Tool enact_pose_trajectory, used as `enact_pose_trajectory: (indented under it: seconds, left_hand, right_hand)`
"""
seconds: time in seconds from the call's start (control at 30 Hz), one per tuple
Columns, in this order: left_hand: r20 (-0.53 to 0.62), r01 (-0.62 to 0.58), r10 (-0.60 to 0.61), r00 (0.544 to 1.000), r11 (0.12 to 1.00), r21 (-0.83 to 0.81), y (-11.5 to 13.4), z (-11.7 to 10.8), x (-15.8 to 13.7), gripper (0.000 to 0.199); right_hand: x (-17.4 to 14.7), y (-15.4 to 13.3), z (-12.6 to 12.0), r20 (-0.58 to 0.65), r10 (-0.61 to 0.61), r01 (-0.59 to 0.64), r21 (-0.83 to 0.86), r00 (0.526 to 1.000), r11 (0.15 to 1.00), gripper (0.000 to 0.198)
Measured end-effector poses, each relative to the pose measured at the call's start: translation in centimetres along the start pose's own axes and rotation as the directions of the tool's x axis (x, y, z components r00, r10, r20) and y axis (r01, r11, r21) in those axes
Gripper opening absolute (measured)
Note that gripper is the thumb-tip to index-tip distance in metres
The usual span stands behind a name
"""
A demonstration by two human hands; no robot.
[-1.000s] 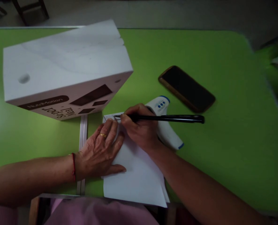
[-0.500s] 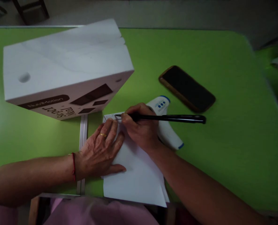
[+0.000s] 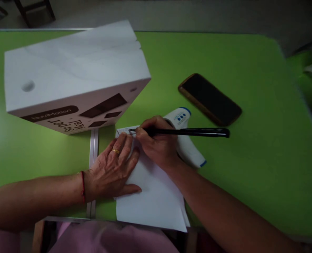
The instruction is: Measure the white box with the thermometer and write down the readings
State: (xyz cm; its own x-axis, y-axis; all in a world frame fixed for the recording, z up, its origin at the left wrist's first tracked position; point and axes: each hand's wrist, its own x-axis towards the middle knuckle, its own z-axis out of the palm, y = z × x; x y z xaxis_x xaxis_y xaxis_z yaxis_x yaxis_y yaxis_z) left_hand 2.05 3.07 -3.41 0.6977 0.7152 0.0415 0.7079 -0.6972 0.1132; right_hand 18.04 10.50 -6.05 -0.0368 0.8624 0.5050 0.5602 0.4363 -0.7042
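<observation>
My right hand (image 3: 159, 142) grips a black pen (image 3: 195, 132), its tip resting near the top edge of some white paper (image 3: 150, 203), where small marks show. The pen's long barrel points to the right. Flat on the paper's left side lies my left hand (image 3: 116, 165), fingers stretched and thumb apart, with a gold ring on one finger and a red string on the wrist. The paper looks like more than one sheet and reaches the table's near edge. Beneath and beyond my right hand is a white thermometer gun (image 3: 188, 147) with blue ends, partly hidden by the hand.
A large white and pink box (image 3: 77, 66) printed "NutriMotion" stands at the left, close to the paper. A phone (image 3: 211, 98) in a brown case lies to the right. The green table (image 3: 256, 168) has a metal seam (image 3: 93, 151) running left of the paper.
The pen's rear end has shifted very slightly left and up. Both hands, the paper and the other things keep nearly the same places.
</observation>
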Motion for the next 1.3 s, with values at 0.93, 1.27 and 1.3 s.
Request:
enact_pose_trajectory:
  seconds: [0.93, 1.27, 1.3]
  left_hand:
    - [0.023, -0.006, 0.006, 1.000, 1.000, -0.003, -0.04, -0.37, -0.03, 0.099]
    - [0.003, -0.008, 0.008, 1.000, 1.000, 0.001, -0.04, -0.28, -0.01, 0.099]
    - [0.012, -0.007, 0.007, 1.000, 1.000, 0.003, -0.03, -0.31, 0.00, 0.099]
  right_hand:
    - [0.11, 0.29, -0.17, 0.003, 0.052, -0.052, 0.012, 0.999, 0.999, 0.012]
    - [-0.09, 0.43, -0.25, -0.036, 0.098, -0.099, -0.022, 0.995, 0.995, 0.014]
    - [-0.06, 0.41, -0.24, -0.038, 0.091, -0.092, -0.018, 0.995, 0.996, 0.014]
